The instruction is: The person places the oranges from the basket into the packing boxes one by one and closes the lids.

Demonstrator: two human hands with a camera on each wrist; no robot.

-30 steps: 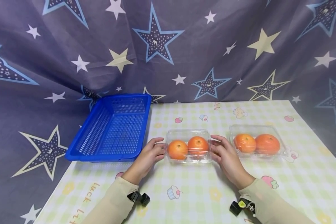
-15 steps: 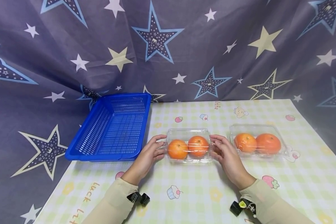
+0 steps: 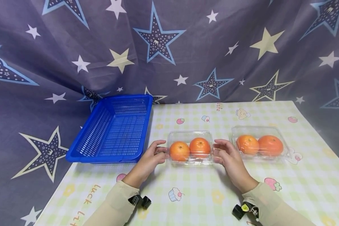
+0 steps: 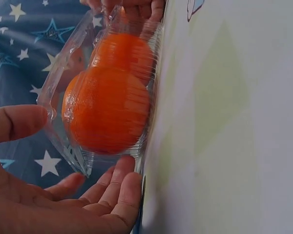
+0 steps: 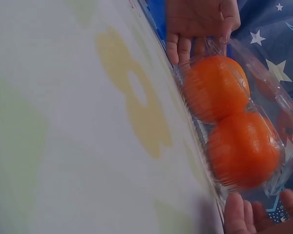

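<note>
Head view: a clear box (image 3: 191,147) with two oranges (image 3: 179,151) is held at its ends by the left hand (image 3: 148,158) and the right hand (image 3: 229,159). Each grip is curled round an end. The box is seen in the middle of the tabletop (image 3: 203,191), beside a blue basket (image 3: 113,133).

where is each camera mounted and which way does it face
Head: worn on the head, looking forward and down at the table, blue basket and two clear boxes; both hands and sleeves show.
Left wrist: along the table at the near box; left hand shows.
Right wrist: from the opposite end; right hand shows.
Both wrist views share the box's two oranges.
</note>
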